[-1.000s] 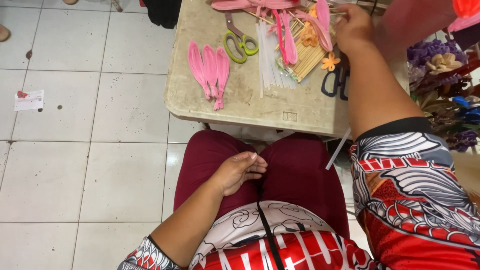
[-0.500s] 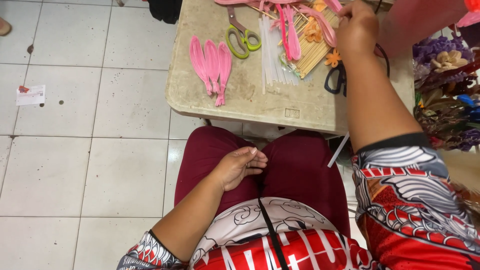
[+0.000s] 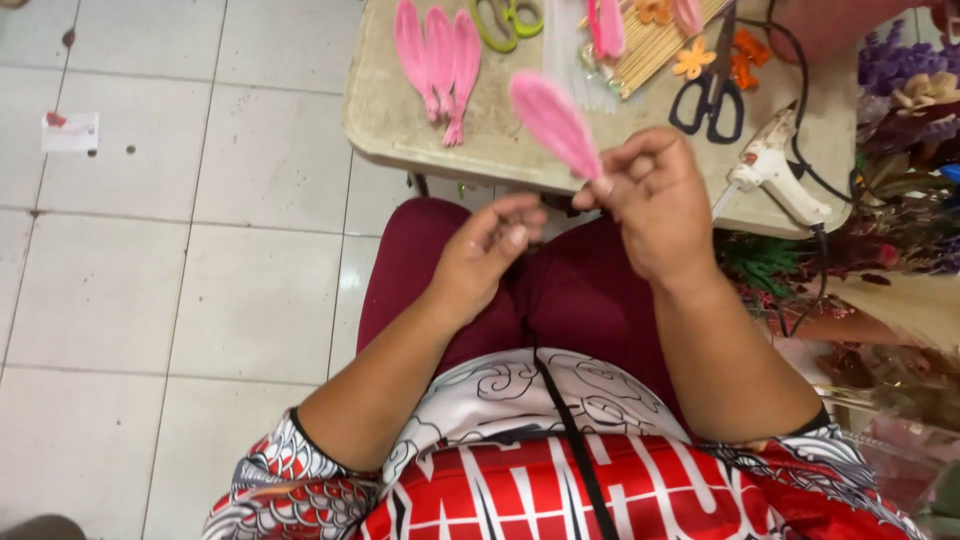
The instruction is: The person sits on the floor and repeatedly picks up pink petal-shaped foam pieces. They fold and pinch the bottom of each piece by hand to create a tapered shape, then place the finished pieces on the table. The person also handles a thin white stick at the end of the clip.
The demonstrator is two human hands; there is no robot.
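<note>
A: What is the right hand (image 3: 655, 205) doing above the lap?

B: It is pinching the narrow end of a pink fuzzy petal (image 3: 556, 122) between thumb and fingertips, with the broad end pointing up toward eleven o'clock. Gripping it by the base is leaving the whole fuzzy face free and in plain sight, likely so it can be looked over or worked on.

A: And the left hand (image 3: 490, 250)?

B: It is hovering just at nine o'clock of the right, fingers loosely curled and holding nothing, close enough to meet the petal's stem end.

A: Where is the petal lying relative to the table (image 3: 400, 130)?

B: It is being held in the air over the table's near edge, not resting on it. At eleven o'clock from it, three more pink petals (image 3: 438, 55) are lying fanned together, seemingly set aside as a batch.

A: The tools?

B: Black scissors (image 3: 712, 95) are lying at one o'clock of the right hand and a white glue gun (image 3: 775, 170) at three o'clock, near it, its nozzle aimed toward the person. Green scissors (image 3: 505, 20) are sitting at the far edge.
</note>
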